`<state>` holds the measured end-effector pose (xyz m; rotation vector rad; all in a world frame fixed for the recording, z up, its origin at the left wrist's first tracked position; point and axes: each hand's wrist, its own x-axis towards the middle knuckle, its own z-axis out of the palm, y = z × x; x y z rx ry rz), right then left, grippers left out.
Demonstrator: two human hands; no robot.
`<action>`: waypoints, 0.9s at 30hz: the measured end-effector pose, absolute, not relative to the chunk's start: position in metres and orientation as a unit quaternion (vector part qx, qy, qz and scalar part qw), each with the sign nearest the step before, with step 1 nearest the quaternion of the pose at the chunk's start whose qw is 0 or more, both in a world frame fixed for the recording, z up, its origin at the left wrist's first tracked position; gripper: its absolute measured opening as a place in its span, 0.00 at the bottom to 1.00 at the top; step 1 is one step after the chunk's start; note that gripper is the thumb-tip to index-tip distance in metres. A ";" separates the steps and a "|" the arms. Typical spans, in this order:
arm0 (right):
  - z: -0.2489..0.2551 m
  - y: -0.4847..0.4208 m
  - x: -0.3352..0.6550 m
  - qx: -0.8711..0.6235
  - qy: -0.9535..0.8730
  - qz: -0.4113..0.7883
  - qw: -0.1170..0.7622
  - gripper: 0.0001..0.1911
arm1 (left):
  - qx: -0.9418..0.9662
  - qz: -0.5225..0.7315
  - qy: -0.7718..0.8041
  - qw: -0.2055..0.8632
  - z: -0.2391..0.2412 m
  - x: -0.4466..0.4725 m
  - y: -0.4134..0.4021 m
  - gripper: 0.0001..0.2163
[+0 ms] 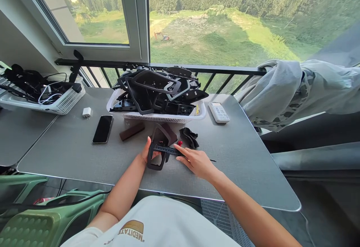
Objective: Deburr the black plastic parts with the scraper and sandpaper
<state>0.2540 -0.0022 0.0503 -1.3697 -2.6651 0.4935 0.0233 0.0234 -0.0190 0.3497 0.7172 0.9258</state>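
Note:
My left hand (145,151) grips a black plastic frame part (154,165) by its left side, tilted up off the table. In my right hand (194,160) is a dark caliper (165,149) with white scale marks; its jaw end lies against the frame part. Behind the frame part sits a dark box-like piece (169,133), partly hidden by it. A small red object (180,143) lies just past my right fingertips. Close by rests a crumpled black piece (189,137).
A white basket (157,118) heaped with black plastic parts stands at the back. A brown bar (132,131), a phone (102,129), a white charger (87,112) and a white box-shaped device (218,112) lie around. Another basket (67,99) with cables is at left.

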 end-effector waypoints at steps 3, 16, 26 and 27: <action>0.045 -0.004 0.252 -0.486 -0.858 0.159 0.059 0.23 | 0.186 0.424 0.322 0.826 -0.026 0.021 0.025 0.36; 0.040 -0.007 0.252 -0.446 -0.879 0.131 0.109 0.17 | 0.233 0.414 0.260 0.841 -0.042 0.014 0.029 0.37; 0.033 -0.011 0.255 -0.431 -0.886 0.106 0.134 0.18 | 0.231 0.434 0.248 0.835 -0.041 0.013 0.027 0.35; 0.033 -0.011 0.255 -0.430 -0.886 0.106 0.135 0.19 | 0.230 0.435 0.248 0.835 -0.041 0.013 0.027 0.35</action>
